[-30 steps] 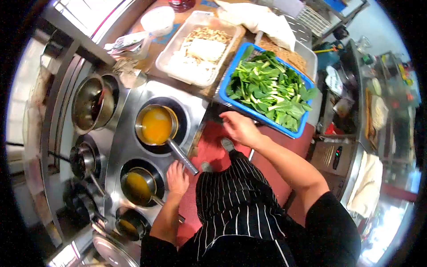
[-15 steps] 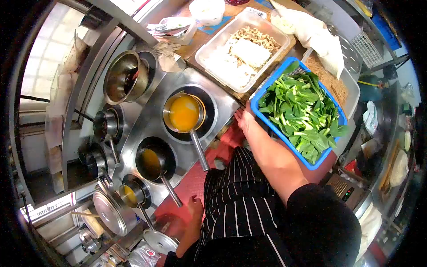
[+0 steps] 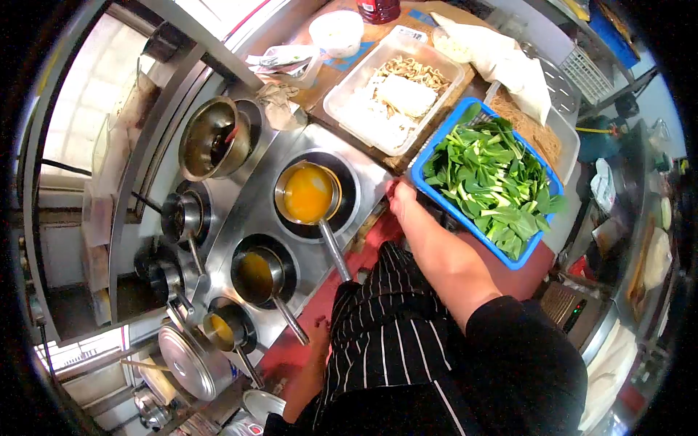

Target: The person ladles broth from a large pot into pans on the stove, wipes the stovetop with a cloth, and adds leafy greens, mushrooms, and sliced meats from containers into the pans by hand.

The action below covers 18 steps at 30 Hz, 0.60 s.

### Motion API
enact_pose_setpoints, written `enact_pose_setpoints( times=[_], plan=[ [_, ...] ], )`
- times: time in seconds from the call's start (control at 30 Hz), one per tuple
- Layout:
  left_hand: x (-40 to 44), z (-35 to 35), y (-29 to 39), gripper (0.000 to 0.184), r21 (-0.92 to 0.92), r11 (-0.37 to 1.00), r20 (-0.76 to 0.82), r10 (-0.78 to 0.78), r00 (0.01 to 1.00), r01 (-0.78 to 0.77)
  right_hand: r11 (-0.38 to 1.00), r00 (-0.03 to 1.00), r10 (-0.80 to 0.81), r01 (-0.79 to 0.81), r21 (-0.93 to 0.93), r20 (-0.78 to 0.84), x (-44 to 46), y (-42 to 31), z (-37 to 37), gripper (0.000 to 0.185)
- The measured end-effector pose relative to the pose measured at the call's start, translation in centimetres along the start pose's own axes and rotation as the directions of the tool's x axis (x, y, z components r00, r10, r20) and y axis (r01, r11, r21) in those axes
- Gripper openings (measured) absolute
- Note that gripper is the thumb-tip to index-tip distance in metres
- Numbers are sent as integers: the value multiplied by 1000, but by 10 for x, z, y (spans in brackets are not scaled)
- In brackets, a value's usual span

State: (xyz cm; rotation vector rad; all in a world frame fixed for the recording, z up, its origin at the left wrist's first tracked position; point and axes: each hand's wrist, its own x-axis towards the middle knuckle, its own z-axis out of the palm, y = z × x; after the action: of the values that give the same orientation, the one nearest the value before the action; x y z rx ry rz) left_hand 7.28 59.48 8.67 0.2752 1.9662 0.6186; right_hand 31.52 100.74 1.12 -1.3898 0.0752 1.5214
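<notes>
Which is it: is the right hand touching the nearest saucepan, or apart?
Apart: the head view shows bare steel stovetop between the right hand and the saucepan.

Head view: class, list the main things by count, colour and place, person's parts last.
Basket: one, blue, right of stove
Leafy greens: one heap, green, in basket
Pans with yellowish contents: three, silver, stove's near row
Large bowl: one, metallic, stove's upper left
Rectangular tub: one, translucent, left of basket
Round tub: one, white, top of view
Draped cloth: one, white, above basket
Lidded pot: one, silver, lower left
Apron: one, striped black, on person
Right hand: one, bare, beside basket
Left hand: one, bare, near pan handles
</notes>
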Motion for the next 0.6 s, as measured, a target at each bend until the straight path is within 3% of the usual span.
enact_pose_setpoints(
  times=[0.03,0.07,0.13,0.23,0.33,0.37,0.4,0.43,0.47,0.53,0.6],
  plan=[
    [9,3,-1,31,2,1000,13,13,1000,-13,977,982,-85,115,-181,168,-5,4,-6,31],
    [21,6,-10,31,54,981,45,182,982,-185,988,982,-37,64,-143,187,-43,-3,2,28],
    [30,8,-13,31,99,930,98,345,934,-354,960,927,46,62,-273,372,-90,-15,4,27],
    [14,23,36,30,-195,979,181,100,978,-64,939,887,26,137,-315,460,-149,-59,3,29],
    [35,23,39,30,-133,987,197,111,974,-86,905,733,-90,343,-251,675,-177,-131,-14,32],
    [48,25,24,29,-282,954,195,164,967,-105,826,749,-169,462,-322,641,-192,-167,-18,33],
    [51,23,22,29,-279,954,208,167,964,-105,775,729,-258,548,-314,634,-181,-194,-30,34],
    [52,19,22,28,-220,970,216,152,964,-103,690,719,-279,611,-388,636,-185,-232,-39,37],
    [52,19,22,28,-159,982,221,136,966,-102,651,730,-413,655,-384,544,-181,-260,-48,38],
    [49,21,14,27,92,978,136,173,976,-186,525,676,-544,736,-427,496,-142,-318,-79,38],
    [93,19,-48,29,141,946,153,270,951,-291,380,616,-657,769,-515,435,-101,-371,-107,36]
  ],
)
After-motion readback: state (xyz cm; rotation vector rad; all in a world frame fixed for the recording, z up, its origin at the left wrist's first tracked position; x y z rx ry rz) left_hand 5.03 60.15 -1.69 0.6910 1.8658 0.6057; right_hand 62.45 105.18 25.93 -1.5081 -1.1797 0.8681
